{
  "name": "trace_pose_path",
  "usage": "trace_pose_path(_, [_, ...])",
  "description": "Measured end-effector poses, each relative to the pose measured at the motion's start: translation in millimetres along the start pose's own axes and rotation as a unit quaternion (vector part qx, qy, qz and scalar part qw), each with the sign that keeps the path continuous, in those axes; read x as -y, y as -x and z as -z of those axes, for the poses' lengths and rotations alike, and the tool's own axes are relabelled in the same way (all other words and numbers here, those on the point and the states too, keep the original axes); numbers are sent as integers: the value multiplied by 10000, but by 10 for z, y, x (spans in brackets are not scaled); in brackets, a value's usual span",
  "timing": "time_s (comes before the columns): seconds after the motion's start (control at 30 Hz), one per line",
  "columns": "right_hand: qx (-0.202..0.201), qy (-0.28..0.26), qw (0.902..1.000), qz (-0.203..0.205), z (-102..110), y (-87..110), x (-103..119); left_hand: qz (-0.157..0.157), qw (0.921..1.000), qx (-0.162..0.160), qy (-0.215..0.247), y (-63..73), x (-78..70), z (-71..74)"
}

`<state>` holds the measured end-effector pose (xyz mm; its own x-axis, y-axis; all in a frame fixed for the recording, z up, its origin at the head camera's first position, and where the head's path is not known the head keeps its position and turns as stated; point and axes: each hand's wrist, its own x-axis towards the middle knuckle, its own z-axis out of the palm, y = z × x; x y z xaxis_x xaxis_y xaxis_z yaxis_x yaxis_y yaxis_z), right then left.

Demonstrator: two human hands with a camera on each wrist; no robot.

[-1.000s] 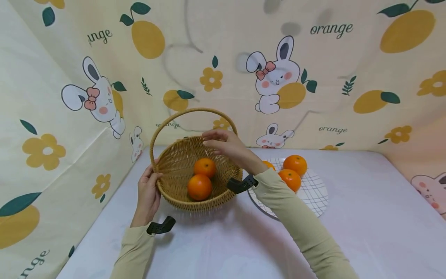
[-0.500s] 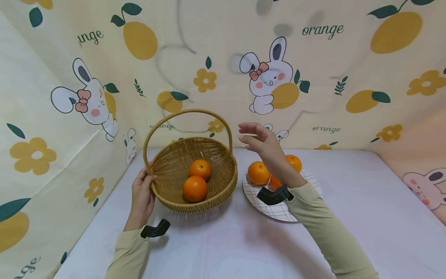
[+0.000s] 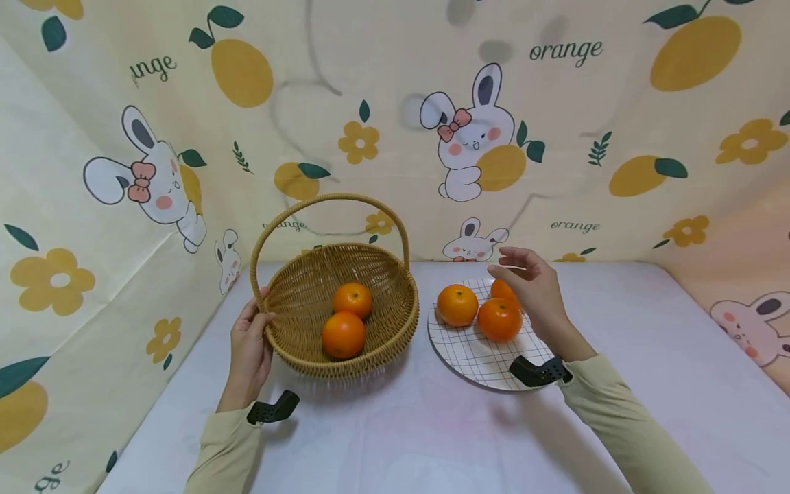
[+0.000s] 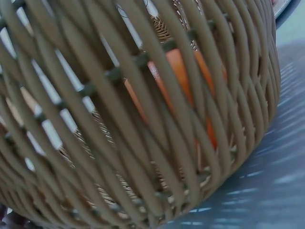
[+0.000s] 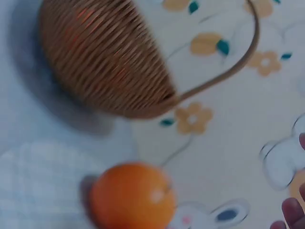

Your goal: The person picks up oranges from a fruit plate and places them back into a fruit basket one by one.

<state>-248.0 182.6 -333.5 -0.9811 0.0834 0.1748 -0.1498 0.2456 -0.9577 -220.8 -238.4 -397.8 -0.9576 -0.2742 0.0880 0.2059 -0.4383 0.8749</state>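
My left hand (image 3: pixel 249 350) grips the left rim of a wicker basket (image 3: pixel 296 288), its thumb on the rim by the handle's base. The basket tilts toward me, and two oranges (image 3: pixel 343 335) lie inside; an orange (image 4: pixel 181 76) also shows through the weave in the left wrist view. My right hand (image 3: pixel 543 295) is over the right side of a white checked plate (image 3: pixel 475 367), fingers apart and holding nothing. On that plate sit three oranges (image 3: pixel 500 320); the hand partly covers the farthest one. In the right wrist view, an orange (image 5: pixel 133 198) and several fingertips (image 5: pixel 293 212) show.
A white tabletop (image 3: pixel 395 432) carries the basket and plate. Behind and at the sides hangs a cream cloth (image 3: pixel 395 89) printed with rabbits, flowers and oranges. The basket's tall handle (image 3: pixel 333 199) arches up in front of it.
My right hand has moved right, from above the basket to over the plate, with nothing in it. The left hand keeps hold of the basket. The head view has shifted slightly.
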Motion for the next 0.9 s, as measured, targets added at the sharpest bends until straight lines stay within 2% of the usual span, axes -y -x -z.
trace_pose_path(0.2, [-90, 628, 9966, -519, 119, 59, -381, 26, 10000, 23, -37, 6, 7, 11])
trace_pose_path(0.33, [102, 807, 9936, -782, 151, 85, -588, -5, 10000, 39, -64, 10, 11, 14])
trace_pose_path(0.47, [240, 898, 9902, -1038, 125, 91, -729, -8, 10000, -6, -86, 11, 12, 17])
trace_pose_path(0.57, [154, 1004, 9875, -1209, 79, 93, -800, -15, 10000, -17, -70, 16, 4, 18])
trace_pose_path(0.73, [79, 1052, 9868, -1230, 45, 110, -872, -20, 10000, 54, -8, 27, -7, 4])
trace_pose_path(0.9, [30, 1150, 9877, -1055, 60, 18, -1151, -16, 10000, 83, -22, 24, -4, 1])
